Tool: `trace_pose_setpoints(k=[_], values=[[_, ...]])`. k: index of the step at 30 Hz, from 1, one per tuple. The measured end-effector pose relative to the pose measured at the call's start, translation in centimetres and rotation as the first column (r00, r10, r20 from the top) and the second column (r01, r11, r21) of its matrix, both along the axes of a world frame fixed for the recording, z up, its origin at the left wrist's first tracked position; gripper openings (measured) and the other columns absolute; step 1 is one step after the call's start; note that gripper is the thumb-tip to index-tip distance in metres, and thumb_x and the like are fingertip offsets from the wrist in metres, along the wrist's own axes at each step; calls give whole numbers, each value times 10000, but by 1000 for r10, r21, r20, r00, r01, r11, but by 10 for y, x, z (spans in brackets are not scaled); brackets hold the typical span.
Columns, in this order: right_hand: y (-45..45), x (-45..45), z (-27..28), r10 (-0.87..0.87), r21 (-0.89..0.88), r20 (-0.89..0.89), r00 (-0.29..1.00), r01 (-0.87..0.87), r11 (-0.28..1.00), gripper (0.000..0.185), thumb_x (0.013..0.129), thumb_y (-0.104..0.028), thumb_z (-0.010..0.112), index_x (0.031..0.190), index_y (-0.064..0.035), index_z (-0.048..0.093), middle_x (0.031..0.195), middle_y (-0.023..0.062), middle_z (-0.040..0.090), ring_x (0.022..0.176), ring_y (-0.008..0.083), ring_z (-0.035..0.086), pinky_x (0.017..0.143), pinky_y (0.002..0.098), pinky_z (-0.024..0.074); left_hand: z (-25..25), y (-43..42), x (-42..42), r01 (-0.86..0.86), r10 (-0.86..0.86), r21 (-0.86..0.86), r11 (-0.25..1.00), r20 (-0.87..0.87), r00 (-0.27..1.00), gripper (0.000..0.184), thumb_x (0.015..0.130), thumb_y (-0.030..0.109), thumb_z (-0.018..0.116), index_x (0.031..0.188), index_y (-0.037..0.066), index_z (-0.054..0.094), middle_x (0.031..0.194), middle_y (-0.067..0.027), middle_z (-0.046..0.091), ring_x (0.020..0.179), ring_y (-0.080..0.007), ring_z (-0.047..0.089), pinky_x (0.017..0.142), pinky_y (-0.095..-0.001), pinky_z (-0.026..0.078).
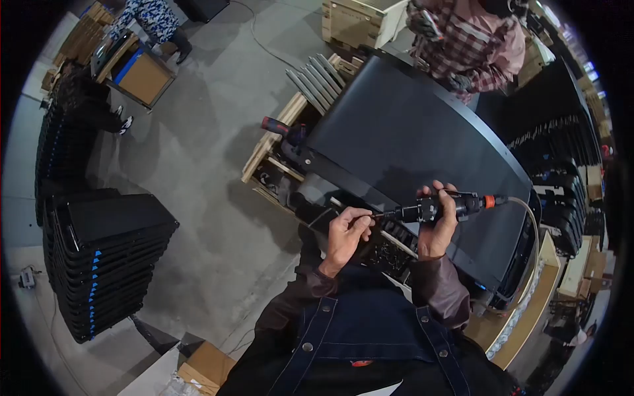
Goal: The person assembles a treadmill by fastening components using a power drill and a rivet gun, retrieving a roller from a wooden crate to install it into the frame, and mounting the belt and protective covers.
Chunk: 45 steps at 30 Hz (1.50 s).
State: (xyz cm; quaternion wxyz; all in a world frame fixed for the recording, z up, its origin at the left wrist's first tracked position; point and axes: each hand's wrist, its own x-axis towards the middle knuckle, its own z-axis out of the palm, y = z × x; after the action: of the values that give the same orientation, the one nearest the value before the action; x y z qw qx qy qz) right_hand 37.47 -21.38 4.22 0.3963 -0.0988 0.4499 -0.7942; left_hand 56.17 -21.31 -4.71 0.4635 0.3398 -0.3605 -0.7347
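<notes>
In my right hand (441, 224) is a black power screwdriver (422, 210) with an orange ring at its back end, held level with its bit pointing left. My left hand (348, 236) is closed in a pinch at the bit's tip; whatever small thing lies between the fingertips is hidden. Below both hands, a bin of small dark fasteners (388, 259) shows near my waist. Just beyond them lies a large smooth black deck (409, 125) with a grey side rail.
A hose (533, 224) curves from the screwdriver down the right side. A red-and-black drill (284, 129) rests at the deck's left corner. Across the deck stands a co-worker in a checked shirt (465, 46). Stacked black panels (112, 264) stand at left.
</notes>
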Motion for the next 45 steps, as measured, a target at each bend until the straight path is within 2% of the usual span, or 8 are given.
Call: trace_pose_setpoints(k=[2,4,5,16,18,25,38,45], values=[[-27,28,2,28,5,-22,999,-28,1000,341,902,-73,650,1217,-41,523,1128,140,647,960,278,656,928,455,539,-5,-30,21,26,-19,111,994,-66,998,185,1024,153,610,1118,-3,636,922,-47,662,690,-75,557,594,-225,458],[-54,62,13,51,-46,-160,986,-59,997,349,904,-74,645,1226,-35,516,1141,142,648,982,271,658,948,445,529,-13,-61,37,273,120,484,831,-635,763,180,1043,200,584,1117,42,629,890,-9,630,639,-59,497,565,-199,409],[-67,75,14,91,-63,-229,969,-108,992,363,891,-59,659,1222,-30,512,1144,150,648,1006,277,666,959,440,522,-16,-71,42,325,162,492,808,-715,680,223,1049,277,565,1142,79,615,831,27,572,592,-47,427,533,-180,346],[-154,151,10,440,44,-645,625,-545,838,406,799,67,712,1143,-8,510,1094,180,641,1002,257,664,931,409,543,-28,-126,59,366,312,614,699,-723,616,402,1055,514,429,942,142,533,640,80,349,499,-45,319,443,-213,242],[-172,148,13,574,140,-724,383,-733,666,360,794,75,701,1107,-6,543,1077,157,648,993,241,660,912,392,549,-24,-121,60,340,294,630,699,-686,666,423,1054,533,420,927,144,523,636,78,347,489,-45,311,439,-216,229],[-195,160,8,701,167,-636,322,-830,533,344,774,70,715,1076,-12,574,1026,106,664,962,168,667,875,331,562,-36,-73,68,446,-12,652,613,-556,831,496,1019,544,529,871,72,571,607,70,301,475,-51,280,434,-224,198],[-197,158,2,732,284,-642,229,-815,504,315,781,3,762,1014,-38,555,943,79,650,916,184,674,850,355,562,-19,-70,64,450,-88,645,618,-512,854,491,995,555,567,789,109,564,603,65,347,475,-65,298,443,-232,213],[-189,153,-5,744,287,-627,229,-821,494,348,802,25,767,1034,-46,517,968,85,623,957,203,656,910,374,546,-39,-51,67,442,-117,655,612,-478,871,460,992,524,584,913,74,632,692,11,505,608,-123,482,540,-277,355]])
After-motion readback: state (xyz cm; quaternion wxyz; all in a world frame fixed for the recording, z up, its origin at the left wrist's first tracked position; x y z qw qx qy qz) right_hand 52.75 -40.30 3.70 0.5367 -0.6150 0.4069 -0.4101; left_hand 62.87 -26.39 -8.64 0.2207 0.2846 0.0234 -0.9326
